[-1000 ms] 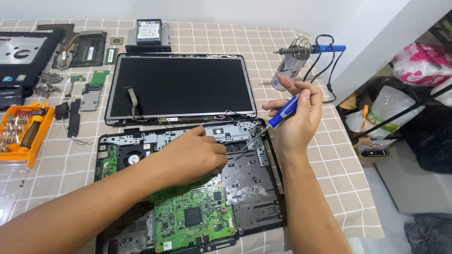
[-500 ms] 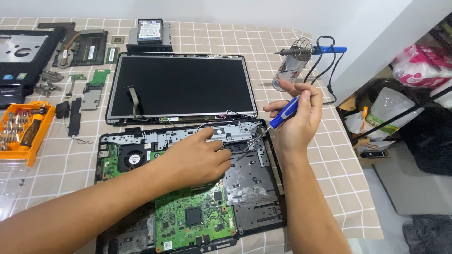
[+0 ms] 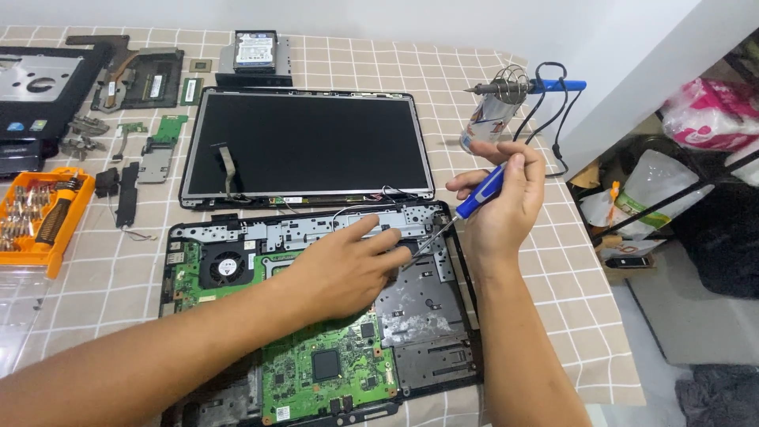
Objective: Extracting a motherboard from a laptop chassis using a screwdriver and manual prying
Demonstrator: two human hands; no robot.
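Observation:
An opened laptop base (image 3: 443, 348) lies in front of me, its green circuit board (image 3: 332, 372) and round fan (image 3: 225, 265) bared. My left hand (image 3: 344, 269) rests flat on the metal frame in the base's upper middle, fingers stretched to the right. A blue-handled screwdriver (image 3: 474, 198) is gripped in my right hand (image 3: 502, 205), and its tip slants down to the frame just beside my left fingertips. Behind the base lies the detached dark screen panel (image 3: 308, 146).
An orange tray of screwdriver bits (image 3: 35, 217) stands at the left edge. Loose laptop parts (image 3: 150, 150), a heat sink (image 3: 134, 75) and a hard drive (image 3: 254, 51) lie at the back. A soldering iron on its coil stand (image 3: 514, 85) sits at the right, near the table edge.
My left hand has slid a little to the right across the frame, its fingers now stretched toward the screwdriver tip. My right hand has stayed almost in place.

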